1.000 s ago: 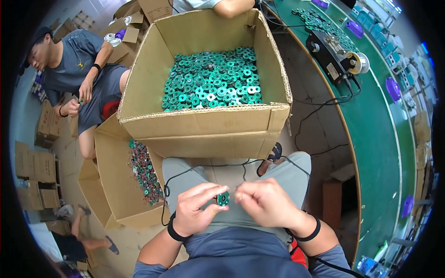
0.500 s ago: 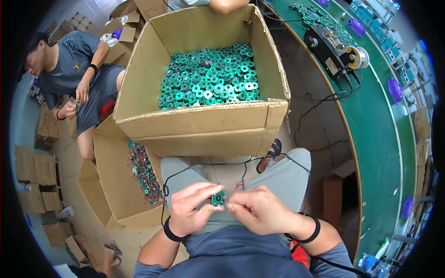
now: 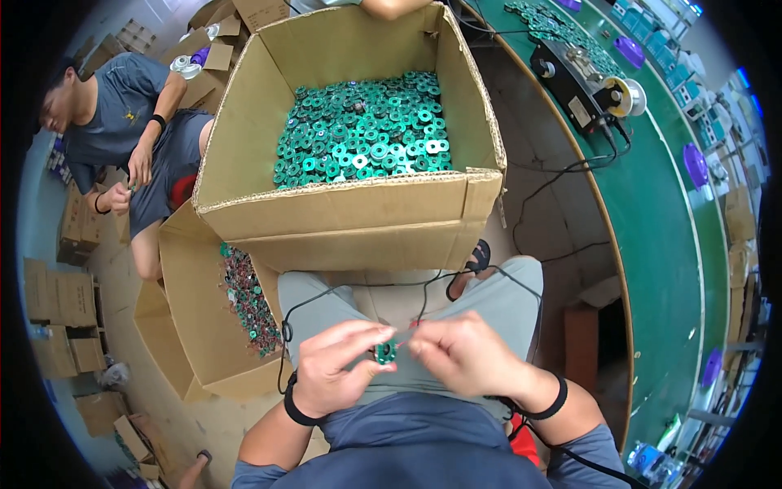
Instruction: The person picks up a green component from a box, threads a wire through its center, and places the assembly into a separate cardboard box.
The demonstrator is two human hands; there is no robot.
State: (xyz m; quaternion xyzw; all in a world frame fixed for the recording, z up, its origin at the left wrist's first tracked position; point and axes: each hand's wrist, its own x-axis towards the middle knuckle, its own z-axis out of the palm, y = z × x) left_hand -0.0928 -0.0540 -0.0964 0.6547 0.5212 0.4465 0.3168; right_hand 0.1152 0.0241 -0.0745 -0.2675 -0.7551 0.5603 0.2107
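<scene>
Between the thumb and fingers of my left hand is a small green circuit board with a dark round middle, held over my lap. Close to its right side, my right hand is closed, its fingers pinched and partly smeared by motion. A thin greyish sliver shows between the two hands, too blurred to name. Beyond my knees stands a large cardboard box, holding a heap of green ring-shaped circuit boards.
Left of my legs, a lower cardboard box contains boards and reddish wires. A co-worker sits at the left. Along the right runs a green workbench bearing a black device with a wire spool. Black cables cross my lap.
My right hand has shifted slightly up and away from the board, and its wrist has turned. The board has tilted a little in my left hand, which stays nearly in place.
</scene>
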